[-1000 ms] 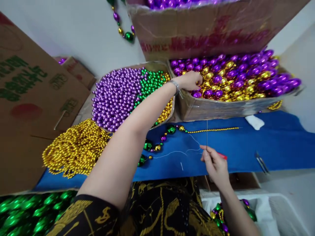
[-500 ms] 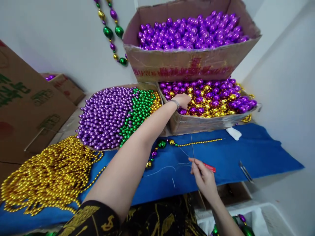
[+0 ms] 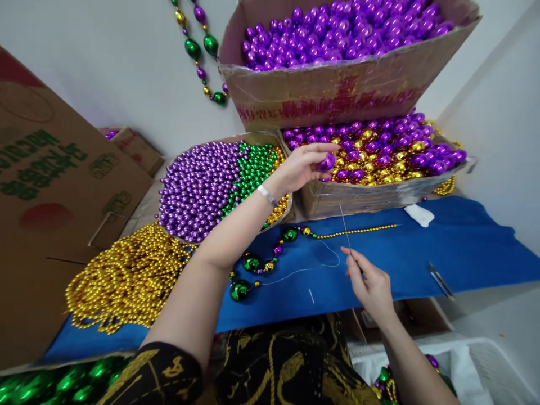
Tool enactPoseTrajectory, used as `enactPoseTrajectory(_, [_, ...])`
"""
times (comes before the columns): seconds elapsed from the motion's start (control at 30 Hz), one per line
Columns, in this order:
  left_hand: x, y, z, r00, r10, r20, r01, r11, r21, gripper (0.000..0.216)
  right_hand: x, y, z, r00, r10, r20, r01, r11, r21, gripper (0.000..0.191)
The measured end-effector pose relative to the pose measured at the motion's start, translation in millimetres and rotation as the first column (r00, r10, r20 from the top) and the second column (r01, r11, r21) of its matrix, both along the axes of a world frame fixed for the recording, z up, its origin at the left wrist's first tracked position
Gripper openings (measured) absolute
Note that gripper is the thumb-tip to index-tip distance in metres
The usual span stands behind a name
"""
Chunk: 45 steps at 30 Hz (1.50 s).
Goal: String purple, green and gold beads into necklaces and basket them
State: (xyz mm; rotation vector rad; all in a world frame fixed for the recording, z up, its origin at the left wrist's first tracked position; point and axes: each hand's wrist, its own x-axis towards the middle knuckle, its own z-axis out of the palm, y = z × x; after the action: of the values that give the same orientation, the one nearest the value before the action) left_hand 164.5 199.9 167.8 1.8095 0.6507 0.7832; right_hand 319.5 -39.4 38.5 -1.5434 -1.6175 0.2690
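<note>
My left hand (image 3: 301, 167) holds a large shiny purple bead (image 3: 327, 162) between its fingers, at the near left edge of the box of purple and gold beads (image 3: 337, 201). Low over the blue cloth (image 3: 476, 256), my right hand (image 3: 368, 278) pinches a long thin needle (image 3: 345, 225), its tip pointing up and away from me. A fine thread (image 3: 291, 274) lies curved on the cloth left of that hand. Beyond it lies a partly strung necklace of green, purple and gold beads (image 3: 290, 233), with a row of small gold beads (image 3: 358, 231) stretching right.
Small purple and green beads (image 3: 198, 185) fill a box on the left, beside heaped gold bead strands (image 3: 126, 275). Another box of purple beads (image 3: 358, 84) stands higher behind. Snips (image 3: 441, 281) and a white scrap (image 3: 419, 215) lie right. A finished-looking necklace (image 3: 193, 49) hangs on the wall.
My left hand has come back out of the box of mixed beads with a purple bead in its fingers. My right hand still grips the needle. The view has shifted.
</note>
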Motion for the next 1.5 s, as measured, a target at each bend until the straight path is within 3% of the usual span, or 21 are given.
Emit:
enactPoseTrajectory(0.07, [-17, -27, -11.2, 0.982, 0.008, 0.191, 0.037, 0.972, -0.231, 0.035, -2, 2, 1.4, 0.998, 0.018, 0.060, -0.023, 0.996, 0.085, 0.029])
enactPoseTrajectory(0.17, [-35, -57, -30.1, 0.917, 0.052, 0.396, 0.150, 0.874, -0.462, 0.029, -6, 5, 0.5, 0.990, 0.069, 0.127, -0.094, 0.974, 0.204, 0.030])
enactPoseTrajectory(0.27, [-43, -73, -43.8, 0.888, 0.125, 0.443, 0.174, 0.800, -0.574, 0.028, -11, 7, -2.2, 0.977, 0.114, 0.179, -0.157, 0.955, 0.252, 0.034])
enactPoseTrajectory(0.37, [-45, -81, -51.5, 0.871, 0.201, 0.448, 0.133, 0.782, -0.609, 0.026, -16, 6, -4.5, 0.970, 0.148, 0.191, -0.193, 0.951, 0.244, 0.037])
enactPoseTrajectory(0.5, [-49, -87, -56.4, 0.849, 0.255, 0.462, 0.094, 0.788, -0.608, 0.026, -19, 5, -7.4, 0.968, 0.166, 0.190, -0.208, 0.952, 0.225, 0.038])
enactPoseTrajectory(1.17, [-64, -99, -69.3, 0.866, 0.251, 0.433, -0.050, 0.905, -0.423, 0.032, -22, 2, -11.8, 0.945, 0.177, 0.275, -0.233, 0.954, 0.189, 0.034])
enactPoseTrajectory(1.33, [-65, -108, -80.5, 0.895, 0.146, 0.421, -0.091, 0.985, -0.149, 0.052, -27, 4, -8.7, 0.945, 0.166, 0.281, -0.225, 0.955, 0.194, 0.028])
enactPoseTrajectory(1.5, [-68, -117, -91.4, 0.881, 0.194, 0.433, -0.112, 0.972, -0.208, 0.064, -34, 4, -9.6, 0.945, 0.182, 0.270, -0.236, 0.954, 0.185, 0.025])
